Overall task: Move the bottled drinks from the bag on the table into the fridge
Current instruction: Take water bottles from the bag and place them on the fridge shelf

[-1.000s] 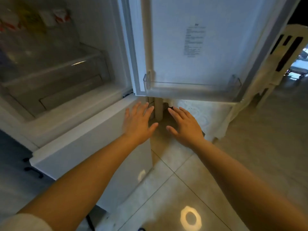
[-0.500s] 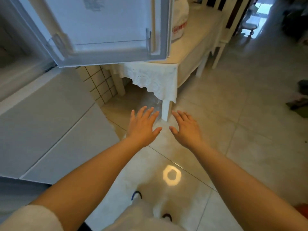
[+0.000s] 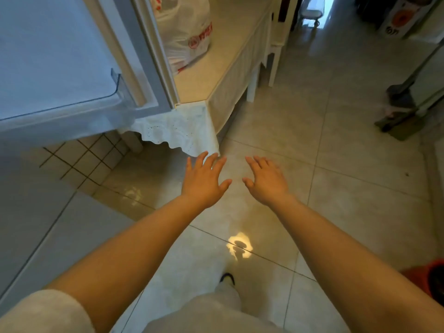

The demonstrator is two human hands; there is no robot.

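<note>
The view has swung away from the fridge interior toward the room since a second ago; the table and bag, hidden then, are now in sight, and both hands keep the same spread pose.

Nearest, two bare forearms reach forward over a pale tiled floor (image 3: 276, 131). The left hand (image 3: 204, 181) and right hand (image 3: 268, 182) hover side by side, a small gap between them, palms down, fingers straight and spread, holding nothing.

Just beyond the fingertips hangs the scalloped corner of a white tablecloth (image 3: 182, 133). To the left, the open fridge door (image 3: 60, 56) juts into view, its clear door shelf (image 3: 115, 85) seemingly without bottles.

Farther back, on the table (image 3: 230, 44), sits a white plastic bag (image 3: 185, 30) with red print, partly hidden behind the door's edge. No bottled drinks can be seen; presumably they are inside the bag.

The step in hand appears to be walking to the table. To do it well, step round the open door, spread the bag's mouth with one hand, and lift a bottle by its body with the other.
</note>
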